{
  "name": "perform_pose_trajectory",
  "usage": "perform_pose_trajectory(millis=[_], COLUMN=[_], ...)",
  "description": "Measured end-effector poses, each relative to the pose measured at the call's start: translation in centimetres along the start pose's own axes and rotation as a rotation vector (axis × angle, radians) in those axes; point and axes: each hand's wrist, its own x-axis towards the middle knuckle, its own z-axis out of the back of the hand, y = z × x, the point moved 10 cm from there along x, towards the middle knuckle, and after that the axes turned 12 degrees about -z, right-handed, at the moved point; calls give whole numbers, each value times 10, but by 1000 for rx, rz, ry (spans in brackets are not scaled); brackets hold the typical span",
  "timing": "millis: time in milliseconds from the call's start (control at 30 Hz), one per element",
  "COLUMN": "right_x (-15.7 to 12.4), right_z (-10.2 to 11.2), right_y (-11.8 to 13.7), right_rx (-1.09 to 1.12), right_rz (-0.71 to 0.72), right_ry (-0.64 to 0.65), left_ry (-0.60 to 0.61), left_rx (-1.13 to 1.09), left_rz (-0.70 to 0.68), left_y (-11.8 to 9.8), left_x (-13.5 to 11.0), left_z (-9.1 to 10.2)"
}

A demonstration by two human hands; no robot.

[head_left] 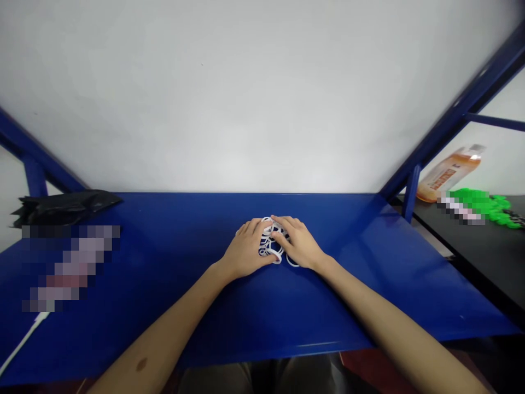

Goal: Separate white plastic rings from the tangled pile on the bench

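A small heap of thin white rings [275, 248] lies on the blue tabletop [197, 323], near the middle. My left hand [248, 249] cups the heap from the left, its thumb stretched along the near edge over a ring. From the right, my right hand [301, 241] curves over the same heap, thumb resting across the top. Both hands press the rings between them, and the fingertips nearly meet at the far side. Some rings are hidden beneath the palms. One ring sticks out under the right wrist.
At the left lie a black plastic bag [69, 205] and a blurred-out item with a white cable [24, 342]. Blue metal bars [447, 115] frame both sides. To the right, a black table [463, 257] bears an orange bottle [449, 174] and bright green pieces [471, 200]. A pale wall [238, 98] stands behind.
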Motion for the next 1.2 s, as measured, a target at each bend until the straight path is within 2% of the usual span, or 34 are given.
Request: perform_pose_trajectory(millis=[233, 400, 533, 633, 767, 867, 1000, 1133, 1200], right_x=[5, 6, 5, 6, 7, 6, 2, 4, 6], right_z=[8, 9, 13, 13, 4, -2, -7, -9, -8], right_y=[-12, -20, -20, -27, -32, -28, -17, -20, -24], right_rx=[86, 144, 102, 21, -60, -57, -43, -135, -151], right_rz=[-11, -43, -59, -129, -185, -162, -52, -36, -61], right_ry=[-62, -71, -121, -139, -68, 4, 82, 79, 60], left_ry=[-33, -114, -122, -79, -20, 32, 100, 214, 218], left_rx=[-122, -162, -179, -228, -248, -263, -324, -409, -371], left_rz=[25, 13, 85, 127, 149, 200, 214, 207, 222], left_y=[7, 9, 16, 20, 16, 15, 14, 13, 16], left_x=[0, 2, 2, 0, -1, -2, -6, -11, -12], left_z=[4, 19, 30, 35, 40, 39, 38, 32, 29])
